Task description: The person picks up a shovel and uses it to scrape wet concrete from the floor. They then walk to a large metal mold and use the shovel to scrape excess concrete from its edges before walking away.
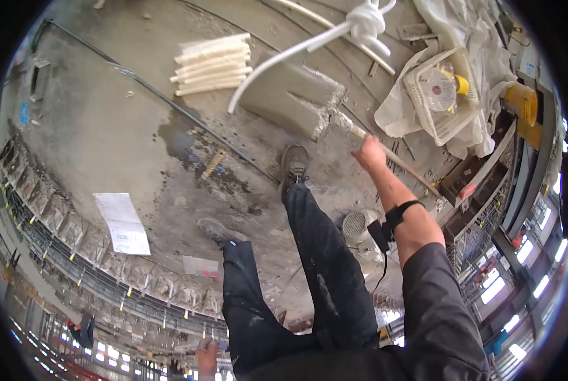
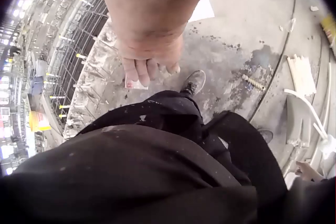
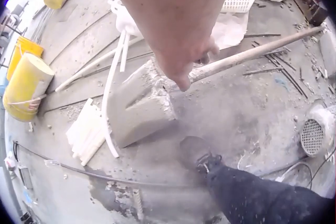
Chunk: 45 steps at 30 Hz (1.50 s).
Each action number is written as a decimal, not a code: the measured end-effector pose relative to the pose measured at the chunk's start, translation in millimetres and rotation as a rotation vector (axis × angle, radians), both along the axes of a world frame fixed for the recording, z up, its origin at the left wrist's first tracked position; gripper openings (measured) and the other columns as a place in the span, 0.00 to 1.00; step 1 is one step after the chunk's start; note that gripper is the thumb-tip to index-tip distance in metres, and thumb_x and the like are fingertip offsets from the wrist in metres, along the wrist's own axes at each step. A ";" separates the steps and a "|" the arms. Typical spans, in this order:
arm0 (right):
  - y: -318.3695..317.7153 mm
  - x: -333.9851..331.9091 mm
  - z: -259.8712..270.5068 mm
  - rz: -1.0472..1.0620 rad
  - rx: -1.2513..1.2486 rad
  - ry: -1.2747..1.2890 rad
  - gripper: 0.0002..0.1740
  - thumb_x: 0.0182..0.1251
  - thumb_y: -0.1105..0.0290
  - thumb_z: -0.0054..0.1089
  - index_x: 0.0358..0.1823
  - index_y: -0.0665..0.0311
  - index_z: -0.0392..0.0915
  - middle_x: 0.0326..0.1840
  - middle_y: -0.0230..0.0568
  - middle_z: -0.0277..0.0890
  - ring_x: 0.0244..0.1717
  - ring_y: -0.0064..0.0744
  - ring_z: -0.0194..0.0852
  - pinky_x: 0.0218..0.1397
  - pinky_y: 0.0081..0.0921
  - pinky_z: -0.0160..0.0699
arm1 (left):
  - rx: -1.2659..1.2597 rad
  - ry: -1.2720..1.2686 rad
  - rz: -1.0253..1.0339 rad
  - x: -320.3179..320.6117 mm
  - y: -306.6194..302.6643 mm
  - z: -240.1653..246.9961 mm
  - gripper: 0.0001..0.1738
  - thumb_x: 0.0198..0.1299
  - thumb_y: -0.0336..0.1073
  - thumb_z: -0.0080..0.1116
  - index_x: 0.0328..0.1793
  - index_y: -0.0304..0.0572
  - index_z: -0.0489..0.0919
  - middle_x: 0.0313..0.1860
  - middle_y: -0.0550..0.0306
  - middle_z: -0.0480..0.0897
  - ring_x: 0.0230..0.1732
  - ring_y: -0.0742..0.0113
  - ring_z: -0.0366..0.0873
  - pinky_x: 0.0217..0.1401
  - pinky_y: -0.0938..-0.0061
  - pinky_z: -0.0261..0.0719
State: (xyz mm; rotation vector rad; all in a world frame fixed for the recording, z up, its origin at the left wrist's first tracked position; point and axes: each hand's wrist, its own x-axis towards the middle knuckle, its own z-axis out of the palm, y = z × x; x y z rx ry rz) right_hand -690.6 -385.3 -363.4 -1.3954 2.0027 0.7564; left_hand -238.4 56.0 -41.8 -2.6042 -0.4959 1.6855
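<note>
A shovel with a wide, dust-caked blade lies on the floor, its wooden handle running toward the right. The right hand grips that handle just behind the blade. From the right wrist view, the right hand covers the place where handle and blade meet, its fingers partly hidden. Hanging low beside the body, the left hand holds nothing. Its fingers are loosely bent in the left wrist view, where the left hand touches no object.
White tubes and a knotted white hose lie beyond the blade. A white basket sits on plastic sheeting at right. Near the feet are a paper sheet, a long dark cable and a round grille. Yellow buckets stand farther off.
</note>
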 end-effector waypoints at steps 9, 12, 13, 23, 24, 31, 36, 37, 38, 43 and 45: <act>-38.2 -50.0 -136.4 0.239 0.270 -0.112 0.28 0.36 0.57 0.65 0.40 0.61 0.70 0.40 0.44 0.73 0.43 0.42 0.70 0.45 0.34 0.69 | 0.075 -0.060 0.088 -37.1 -49.8 -36.1 0.14 0.52 0.34 0.49 0.45 0.36 0.68 0.29 0.53 0.76 0.23 0.70 0.75 0.24 0.81 0.73; -28.9 -57.3 -134.1 0.206 0.257 -0.189 0.22 0.36 0.57 0.64 0.34 0.61 0.74 0.35 0.45 0.74 0.39 0.42 0.72 0.40 0.33 0.71 | 0.100 -0.017 0.049 -35.6 -39.9 -29.5 0.11 0.55 0.34 0.48 0.44 0.39 0.68 0.29 0.53 0.76 0.28 0.65 0.77 0.27 0.73 0.76; -25.3 -55.9 -127.2 0.281 0.249 -0.195 0.23 0.36 0.57 0.65 0.35 0.59 0.74 0.35 0.45 0.74 0.38 0.42 0.72 0.40 0.34 0.71 | 0.088 -0.033 0.055 -34.0 -45.6 -28.5 0.11 0.55 0.34 0.48 0.44 0.39 0.68 0.29 0.53 0.76 0.28 0.65 0.77 0.27 0.73 0.76; -23.2 70.2 120.6 0.499 0.079 -0.505 0.20 0.35 0.55 0.64 0.29 0.59 0.73 0.26 0.44 0.74 0.30 0.45 0.72 0.34 0.36 0.71 | -0.333 0.182 -0.155 -40.0 -229.4 -16.1 0.21 0.51 0.37 0.51 0.50 0.33 0.68 0.42 0.50 0.75 0.39 0.69 0.74 0.40 0.78 0.71; -29.0 92.1 150.7 0.527 0.086 -0.528 0.20 0.35 0.54 0.64 0.28 0.59 0.73 0.25 0.43 0.74 0.29 0.46 0.72 0.33 0.36 0.72 | -0.402 0.300 -0.143 -46.7 -244.9 -15.0 0.22 0.51 0.37 0.52 0.52 0.33 0.67 0.44 0.48 0.74 0.40 0.68 0.74 0.42 0.77 0.71; -64.3 296.0 356.6 0.771 0.060 -0.713 0.27 0.40 0.48 0.60 0.32 0.64 0.69 0.22 0.47 0.73 0.28 0.46 0.73 0.32 0.37 0.71 | -1.019 0.659 -0.180 -101.2 -341.7 9.7 0.39 0.44 0.35 0.61 0.62 0.38 0.55 0.58 0.50 0.64 0.61 0.63 0.56 0.61 0.70 0.56; -75.1 415.6 450.9 0.820 -0.246 -1.181 0.38 0.41 0.48 0.59 0.50 0.68 0.63 0.41 0.54 0.69 0.44 0.50 0.66 0.49 0.37 0.64 | -1.334 0.660 0.404 -20.2 -382.7 30.7 0.28 0.47 0.37 0.57 0.53 0.35 0.63 0.50 0.50 0.68 0.51 0.59 0.66 0.55 0.67 0.63; -74.2 431.0 474.3 0.871 -0.235 -1.023 0.42 0.40 0.48 0.59 0.54 0.68 0.59 0.48 0.54 0.64 0.50 0.51 0.61 0.54 0.38 0.58 | -1.404 0.523 0.277 25.6 -397.9 54.8 0.22 0.47 0.36 0.56 0.48 0.36 0.65 0.44 0.51 0.71 0.46 0.59 0.69 0.52 0.67 0.65; -70.7 438.4 488.2 0.891 -0.246 -0.949 0.42 0.40 0.49 0.60 0.54 0.67 0.59 0.49 0.51 0.65 0.49 0.49 0.62 0.53 0.37 0.59 | -1.383 0.527 0.485 60.6 -405.0 65.4 0.18 0.48 0.35 0.55 0.44 0.37 0.67 0.39 0.52 0.72 0.41 0.59 0.71 0.49 0.66 0.67; -52.2 455.4 544.5 0.692 0.201 -0.357 0.30 0.40 0.53 0.61 0.43 0.65 0.66 0.44 0.49 0.67 0.47 0.45 0.65 0.49 0.36 0.63 | -1.192 0.350 1.396 227.0 -438.9 87.5 0.13 0.42 0.38 0.58 0.27 0.42 0.66 0.20 0.57 0.69 0.24 0.61 0.69 0.34 0.62 0.73; -57.8 470.1 574.9 0.781 0.096 -0.403 0.18 0.45 0.60 0.57 0.34 0.65 0.69 0.42 0.50 0.67 0.46 0.48 0.65 0.49 0.37 0.64 | -1.202 0.259 1.400 279.1 -442.4 84.5 0.13 0.42 0.38 0.57 0.26 0.43 0.65 0.19 0.58 0.67 0.20 0.63 0.67 0.28 0.63 0.70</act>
